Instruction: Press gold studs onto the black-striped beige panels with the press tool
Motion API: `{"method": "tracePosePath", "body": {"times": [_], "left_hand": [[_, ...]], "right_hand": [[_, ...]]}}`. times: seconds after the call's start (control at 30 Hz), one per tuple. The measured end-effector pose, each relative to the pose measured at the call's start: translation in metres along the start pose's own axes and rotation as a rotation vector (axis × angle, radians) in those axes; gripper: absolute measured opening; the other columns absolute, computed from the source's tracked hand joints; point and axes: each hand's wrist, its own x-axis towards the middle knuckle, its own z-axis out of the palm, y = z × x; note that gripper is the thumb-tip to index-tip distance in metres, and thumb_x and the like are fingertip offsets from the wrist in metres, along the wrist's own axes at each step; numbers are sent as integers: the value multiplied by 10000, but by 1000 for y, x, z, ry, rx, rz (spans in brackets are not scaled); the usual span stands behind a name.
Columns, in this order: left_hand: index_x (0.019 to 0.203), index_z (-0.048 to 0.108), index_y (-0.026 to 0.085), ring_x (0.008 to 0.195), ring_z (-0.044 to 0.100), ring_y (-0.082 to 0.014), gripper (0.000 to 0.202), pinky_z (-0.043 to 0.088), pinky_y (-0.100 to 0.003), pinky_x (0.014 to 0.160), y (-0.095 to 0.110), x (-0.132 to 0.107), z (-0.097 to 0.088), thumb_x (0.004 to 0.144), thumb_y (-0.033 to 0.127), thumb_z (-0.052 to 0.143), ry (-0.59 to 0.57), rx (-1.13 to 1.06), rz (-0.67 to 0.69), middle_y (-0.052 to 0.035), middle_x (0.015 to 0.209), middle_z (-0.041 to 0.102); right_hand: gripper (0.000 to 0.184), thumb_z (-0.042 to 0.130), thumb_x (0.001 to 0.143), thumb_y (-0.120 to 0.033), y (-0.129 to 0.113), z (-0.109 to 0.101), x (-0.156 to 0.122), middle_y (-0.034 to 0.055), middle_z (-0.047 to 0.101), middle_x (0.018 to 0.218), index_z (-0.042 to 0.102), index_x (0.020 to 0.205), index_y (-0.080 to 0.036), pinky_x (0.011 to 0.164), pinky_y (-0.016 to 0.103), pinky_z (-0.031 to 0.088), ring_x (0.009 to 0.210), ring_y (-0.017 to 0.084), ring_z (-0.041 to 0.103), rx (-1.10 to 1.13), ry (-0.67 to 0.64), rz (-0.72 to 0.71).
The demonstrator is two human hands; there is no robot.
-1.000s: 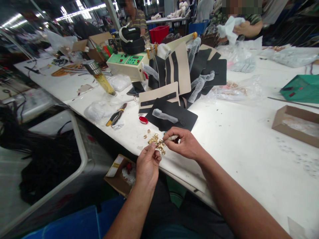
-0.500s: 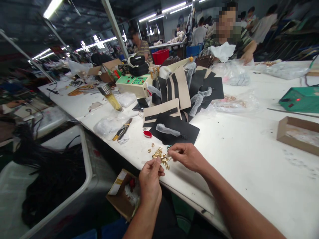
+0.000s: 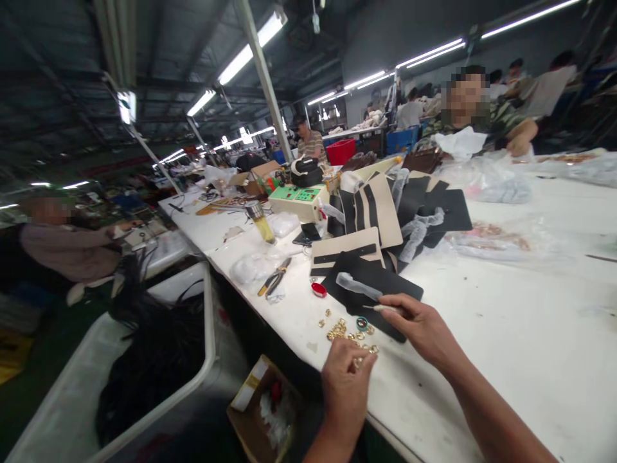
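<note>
My left hand [image 3: 346, 376] is closed at the table's front edge, thumb and fingers curled around a small gold-coloured fitting [image 3: 357, 364]; its exact shape is hidden. Beside these fingers lies a loose pile of gold-coloured fittings [image 3: 338, 329]. My right hand [image 3: 418, 321] pinches a thin tool with a pale handle [image 3: 386, 308], its narrow tip pointing left above a black panel [image 3: 351, 276]. Below that tip stands a small round teal-rimmed container [image 3: 362, 323]. A red oval object [image 3: 319, 290] rests left of the black panel.
Pliers [image 3: 274, 277] and a plastic bag [image 3: 250, 265] lie to the left. Behind are stacked beige and black panels [image 3: 378, 209], a phone [image 3: 308, 233], a bottle [image 3: 261, 225] and a green-topped machine [image 3: 299, 200]. A white bin [image 3: 209, 321] and cardboard box [image 3: 250, 421] stand below the table. Co-workers sit around.
My right hand has drawn the tool away from my left fingers, up and right over the black panel. The teal-rimmed container shows more fully. The camera view has turned left and upward.
</note>
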Motion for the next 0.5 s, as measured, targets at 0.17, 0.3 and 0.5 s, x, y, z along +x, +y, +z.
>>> {"method": "tracePosePath", "body": {"times": [0.17,0.3,0.5], "left_hand": [[782,727,244,813,690,-197,204,536,-305,712,-14,-9,17,778,60,814,-88,289,267,-7,816,717],[918,742,261,815,702,-227,213,560,-339,705,-20,-12,17,799,86,765,-78,330,334,-31,849,735],[1096,782,312,817,742,-262,206,603,-388,741,-48,-56,-6,905,313,706,-41,82,198,-90,892,753]], "right_hand": [[474,646,901,-661,4,7,1,85,799,1108,830,1124,-285,911,493,604,1047,361,736,-16,-32,-26],[489,628,917,-654,-23,29,3,93,807,1106,830,1149,-275,981,509,597,1056,353,747,-19,-83,-9],[336,674,927,-450,-81,119,26,89,796,1161,822,1137,-234,1016,426,569,1066,281,743,-34,-250,-172]]}}
